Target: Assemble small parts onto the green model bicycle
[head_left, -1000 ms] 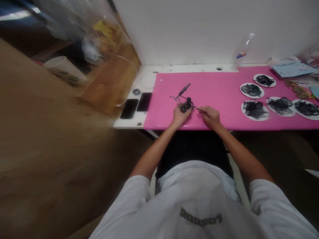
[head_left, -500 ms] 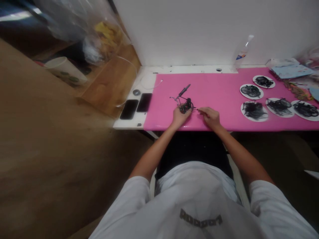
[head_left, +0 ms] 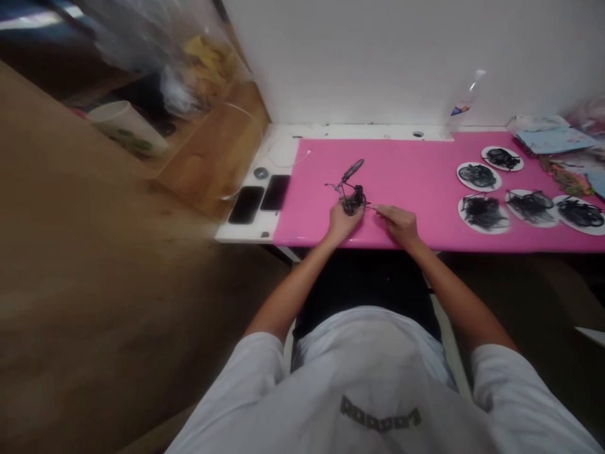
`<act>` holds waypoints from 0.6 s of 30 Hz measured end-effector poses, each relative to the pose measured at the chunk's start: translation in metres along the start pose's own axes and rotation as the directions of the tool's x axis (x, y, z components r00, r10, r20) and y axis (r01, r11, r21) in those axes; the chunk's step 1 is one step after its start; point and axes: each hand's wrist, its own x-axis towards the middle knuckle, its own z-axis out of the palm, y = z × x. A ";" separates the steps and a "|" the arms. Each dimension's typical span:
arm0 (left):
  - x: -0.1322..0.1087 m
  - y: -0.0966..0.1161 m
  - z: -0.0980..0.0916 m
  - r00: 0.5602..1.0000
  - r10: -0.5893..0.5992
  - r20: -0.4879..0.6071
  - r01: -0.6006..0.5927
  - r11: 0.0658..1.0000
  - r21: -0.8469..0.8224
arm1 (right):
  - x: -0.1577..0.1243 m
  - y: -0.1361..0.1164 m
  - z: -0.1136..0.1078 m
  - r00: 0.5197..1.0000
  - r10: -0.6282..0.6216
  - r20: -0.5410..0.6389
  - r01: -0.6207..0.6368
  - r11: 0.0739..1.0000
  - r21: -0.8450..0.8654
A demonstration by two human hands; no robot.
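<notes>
A small dark model bicycle (head_left: 353, 189) is tilted over the pink mat (head_left: 397, 167), one wheel up and away from me, the other close to my fingers. My left hand (head_left: 345, 222) is closed round its near wheel end. Just to the right, my right hand (head_left: 397, 222) pinches a thin dark piece (head_left: 371, 207) that points left at the wheel. Whether this piece is a tool or a part is too small to tell, and its tip lies near the wheel.
Several white plates (head_left: 478, 176) with black parts stand on the right. A clear bottle (head_left: 466, 101) is at the back. Two dark phones (head_left: 246, 205) and a round metal thing (head_left: 260, 172) lie left. A paper cup (head_left: 127, 128) and plastic bags (head_left: 208, 63) are farther left.
The camera view has shifted slightly. The bicycle's raised wheel appears turned a little, showing a wider oval. Both hands keep their holds in nearly the same place.
</notes>
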 end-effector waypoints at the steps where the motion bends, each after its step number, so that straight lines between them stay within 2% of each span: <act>1: 0.000 0.000 0.000 1.000 0.003 0.003 -0.003 1.000 0.003 | 0.000 0.000 0.000 1.000 -0.002 0.002 0.002 1.000 0.002; 10: -0.001 0.003 0.000 1.000 0.004 0.001 -0.004 1.000 0.020 | 0.002 -0.002 -0.002 0.998 0.049 0.043 -0.049 0.999 -0.011; 18: -0.001 0.000 0.001 0.999 0.035 0.037 -0.036 0.999 0.024 | 0.000 -0.001 -0.003 0.999 0.026 0.045 -0.027 1.000 0.015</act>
